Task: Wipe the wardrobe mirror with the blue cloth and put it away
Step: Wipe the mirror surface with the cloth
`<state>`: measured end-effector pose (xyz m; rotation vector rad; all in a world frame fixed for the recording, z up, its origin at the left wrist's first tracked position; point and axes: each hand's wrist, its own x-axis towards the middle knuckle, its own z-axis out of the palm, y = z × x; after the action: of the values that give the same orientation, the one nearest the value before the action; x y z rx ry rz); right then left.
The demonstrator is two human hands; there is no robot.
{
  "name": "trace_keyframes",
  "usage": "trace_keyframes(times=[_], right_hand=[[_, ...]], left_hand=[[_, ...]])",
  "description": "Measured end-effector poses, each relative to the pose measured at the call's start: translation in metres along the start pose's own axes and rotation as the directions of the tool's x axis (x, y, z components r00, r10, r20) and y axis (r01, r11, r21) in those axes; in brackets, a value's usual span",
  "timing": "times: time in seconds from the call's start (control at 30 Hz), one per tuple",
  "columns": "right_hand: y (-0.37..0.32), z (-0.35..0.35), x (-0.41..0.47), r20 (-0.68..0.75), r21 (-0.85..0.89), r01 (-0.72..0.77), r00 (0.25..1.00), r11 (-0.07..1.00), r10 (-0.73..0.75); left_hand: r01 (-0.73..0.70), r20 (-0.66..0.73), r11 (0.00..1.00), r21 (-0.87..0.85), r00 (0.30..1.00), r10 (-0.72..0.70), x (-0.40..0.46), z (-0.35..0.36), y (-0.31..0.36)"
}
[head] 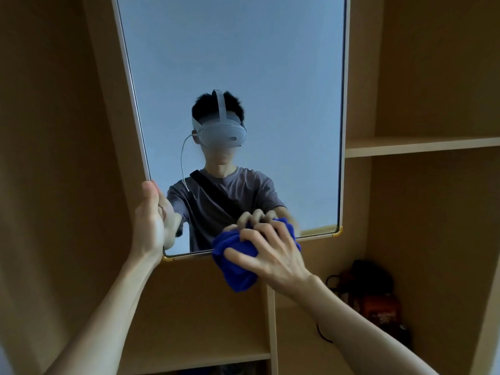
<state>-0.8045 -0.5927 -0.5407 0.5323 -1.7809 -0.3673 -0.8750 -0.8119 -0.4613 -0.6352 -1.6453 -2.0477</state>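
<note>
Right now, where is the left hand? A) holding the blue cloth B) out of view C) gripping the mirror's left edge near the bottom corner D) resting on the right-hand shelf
C: the left hand grips the left edge of the mirror, while the right hand holds the blue cloth.

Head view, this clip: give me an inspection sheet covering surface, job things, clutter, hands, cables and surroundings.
Surface: mirror, framed, with yellow corner caps at the bottom; glass reflects the person.
Job's things: blue cloth, bunched, at the mirror's lower edge.
Clutter: dark and orange items in the lower right compartment, too blurred to identify.
Hands: left hand grips the mirror's lower left edge; right hand grips the cloth.
Cables: black cable beside the orange items.
Surroundings: wooden wardrobe shelves at right and below the mirror.
</note>
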Motion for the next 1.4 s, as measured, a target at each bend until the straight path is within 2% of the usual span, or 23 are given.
trace_keyframes(times=[0.13, 0.2, 0.27, 0.3, 0.33, 0.37, 0.4, 0.43, 0.47, 0.5, 0.6, 0.73, 0.9, 1.07, 1.4], right_hand=[[0.044, -0.017, -0.044, 0.036, -0.083, -0.101, 0.994, 0.991, 0.104], [0.064, -0.028, -0.064, 0.064, -0.068, -0.193, 0.978, 0.979, 0.198], [0.075, -0.038, -0.078, 0.028, 0.023, -0.333, 0.943, 0.943, 0.332], [0.076, -0.042, -0.079, -0.024, 0.125, -0.445, 0.892, 0.887, 0.451], [0.076, -0.046, -0.078, -0.079, 0.266, -0.574, 0.787, 0.774, 0.611], [0.076, -0.049, -0.072, -0.107, 0.421, -0.677, 0.624, 0.604, 0.774], [0.078, -0.051, -0.066, -0.075, 0.56, -0.724, 0.44, 0.403, 0.895], [0.08, -0.055, -0.057, 0.031, 0.65, -0.734, 0.286, 0.198, 0.958], [0.083, -0.057, -0.05, 0.136, 0.672, -0.739, 0.195, 0.054, 0.971], [0.085, -0.059, -0.045, 0.219, 0.671, -0.741, 0.165, -0.026, 0.962], [0.089, -0.059, -0.042, 0.323, 0.668, -0.734, 0.143, -0.119, 0.936], [0.105, -0.062, -0.017, 0.24, 0.656, -0.752, 0.13, -0.062, 0.962], [0.151, -0.087, 0.055, 0.154, 0.7, -0.713, 0.213, 0.045, 0.965], [0.153, -0.088, 0.053, 0.2, 0.711, -0.702, 0.245, 0.032, 0.949], [0.096, -0.076, -0.013, 0.3, 0.675, -0.729, 0.13, -0.115, 0.945]], left_hand=[[-0.029, -0.011, 0.998, 0.052, 0.999, 0.03, 0.003, -0.003, -0.001], [-0.004, -0.02, 0.998, 0.07, 1.0, 0.005, 0.005, -0.003, -0.003], [-0.003, -0.027, 0.998, 0.062, 1.0, 0.004, 0.005, -0.003, -0.004], [0.003, -0.038, 0.998, 0.059, 0.999, -0.001, 0.005, -0.003, -0.004], [0.015, -0.041, 0.999, 0.052, 0.999, -0.013, 0.005, -0.002, -0.005], [0.021, -0.054, 0.998, 0.057, 0.998, -0.018, 0.005, -0.001, -0.005], [0.034, -0.071, 0.998, 0.061, 0.997, -0.03, 0.005, 0.0, -0.004], [0.041, -0.085, 0.998, 0.058, 0.996, -0.036, 0.004, 0.002, -0.004], [0.048, -0.085, 0.998, 0.042, 0.995, -0.044, 0.005, 0.002, -0.005], [0.049, -0.078, 0.998, 0.047, 0.996, -0.045, 0.004, 0.003, -0.004], [0.063, -0.054, 0.996, 0.055, 0.997, -0.06, 0.002, 0.004, -0.002], [0.035, -0.066, 0.998, 0.043, 0.997, -0.032, 0.002, 0.0, -0.006], [0.048, -0.049, 0.998, 0.04, 0.998, -0.046, -0.003, 0.002, -0.001], [0.041, -0.042, 0.998, 0.049, 0.998, -0.039, -0.007, 0.004, 0.006], [0.024, 0.037, 0.998, 0.064, 0.999, -0.026, -0.008, -0.004, 0.01]])
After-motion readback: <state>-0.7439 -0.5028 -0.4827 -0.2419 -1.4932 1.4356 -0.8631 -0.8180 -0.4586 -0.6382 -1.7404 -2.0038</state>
